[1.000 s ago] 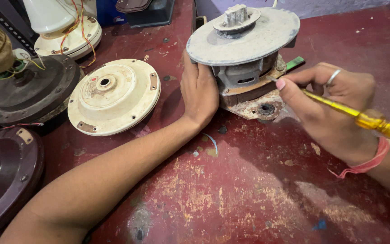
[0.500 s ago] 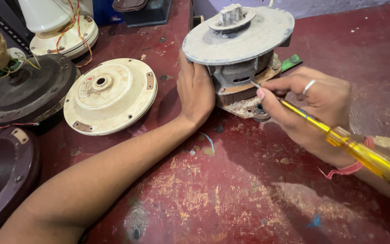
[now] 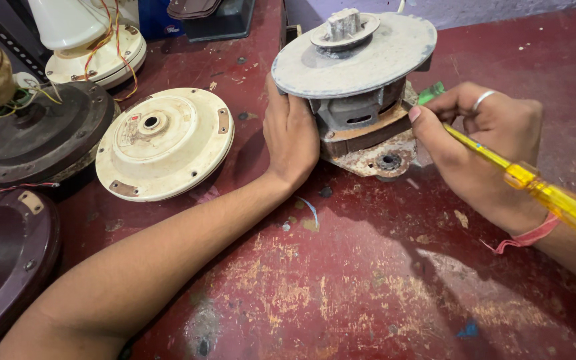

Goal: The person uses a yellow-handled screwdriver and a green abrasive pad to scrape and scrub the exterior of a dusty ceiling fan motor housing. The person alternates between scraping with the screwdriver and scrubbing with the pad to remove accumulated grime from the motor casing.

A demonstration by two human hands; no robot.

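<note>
The left hand [image 3: 293, 137] lies flat against the motor [image 3: 358, 93], gripping nothing, while the right hand [image 3: 485, 150] clasps a yellow screwdriver [image 3: 535, 187]. A slip of the hidden tip could jab those bracing fingers

bare red tabletop [image 3: 381, 280] in front, cream fan cover [image 3: 165, 143] crowding motor's [image 3: 361, 87] left

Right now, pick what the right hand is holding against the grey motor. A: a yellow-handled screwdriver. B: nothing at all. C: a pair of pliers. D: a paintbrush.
A: the right hand grips a yellow-handled screwdriver whose tip end points into the side of the grey motor, while the left hand rests flat against the motor's other side.
</note>
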